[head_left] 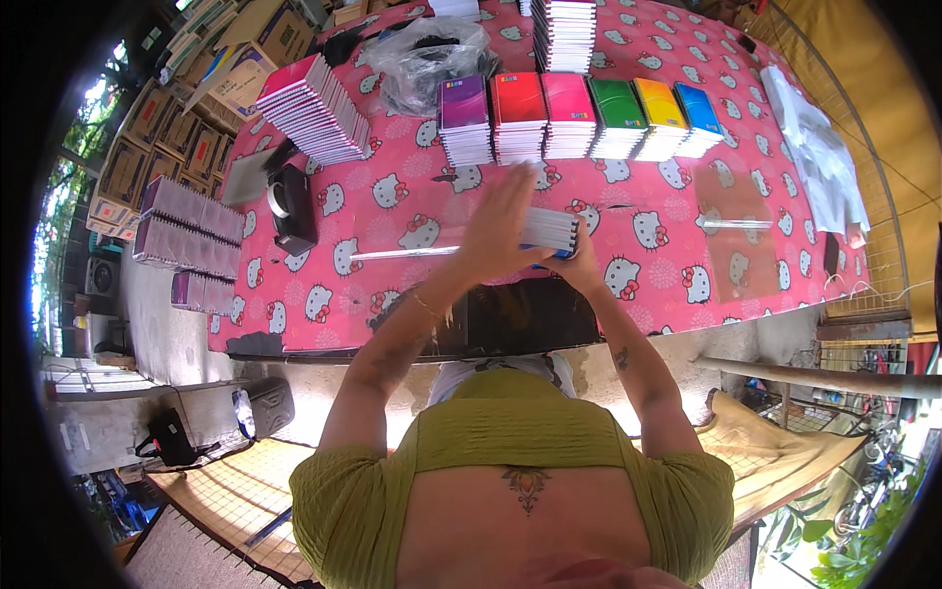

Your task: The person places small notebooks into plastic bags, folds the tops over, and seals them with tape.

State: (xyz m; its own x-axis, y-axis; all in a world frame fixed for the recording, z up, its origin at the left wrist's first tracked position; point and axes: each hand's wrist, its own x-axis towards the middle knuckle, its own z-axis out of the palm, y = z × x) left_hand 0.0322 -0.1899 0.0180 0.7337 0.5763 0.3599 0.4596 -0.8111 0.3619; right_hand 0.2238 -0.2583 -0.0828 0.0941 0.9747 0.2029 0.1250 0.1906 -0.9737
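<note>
As right fingers [583, 240] grip notebooks [551, 232] | left fingers [510, 199] — straight, together — beside them

Your head camera looks down past your chest [525, 535], close by. Its wide fisheye faces the table [659, 292].

Left hand [498, 228] flat, angled forward; right hand [583, 261] seems curled.
</note>
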